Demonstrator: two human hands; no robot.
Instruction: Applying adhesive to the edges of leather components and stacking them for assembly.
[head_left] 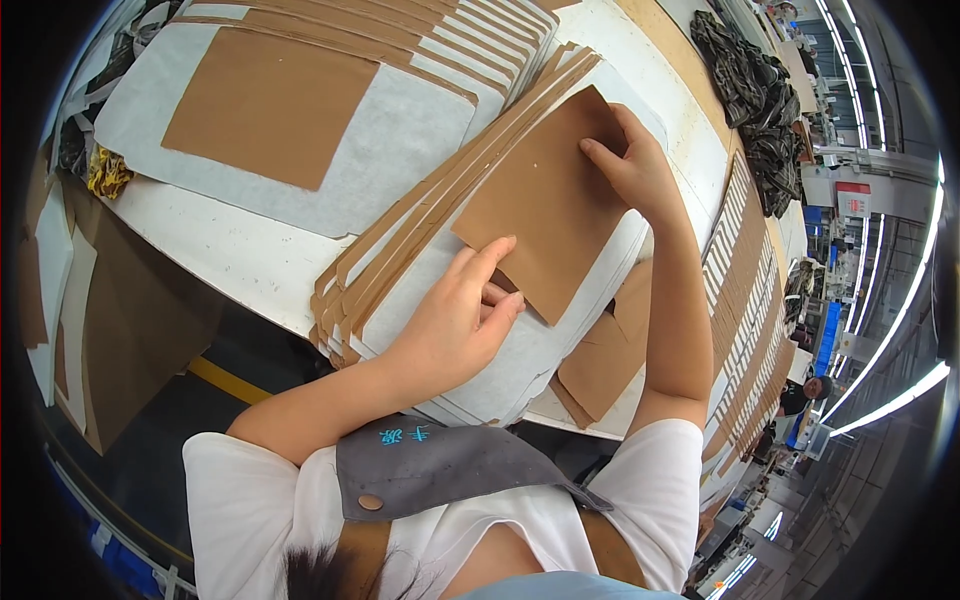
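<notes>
Closest to me, left hand (455,320) pins the near corner of the brown sheet (545,205) at frame centre, fingers flat, no closed grip. Right hand (630,165) presses its far edge, squaring it on the white backing (520,350) atop the tabletop (230,250) stack.

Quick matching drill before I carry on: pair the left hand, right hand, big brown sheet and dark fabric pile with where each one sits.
1. left hand
2. right hand
3. large brown sheet on white backing
4. dark fabric pile

a. top right of the table
b. far corner of the brown square piece
c. top left
d. near corner of that piece

Pairs: 1-d, 2-b, 3-c, 4-a
</notes>
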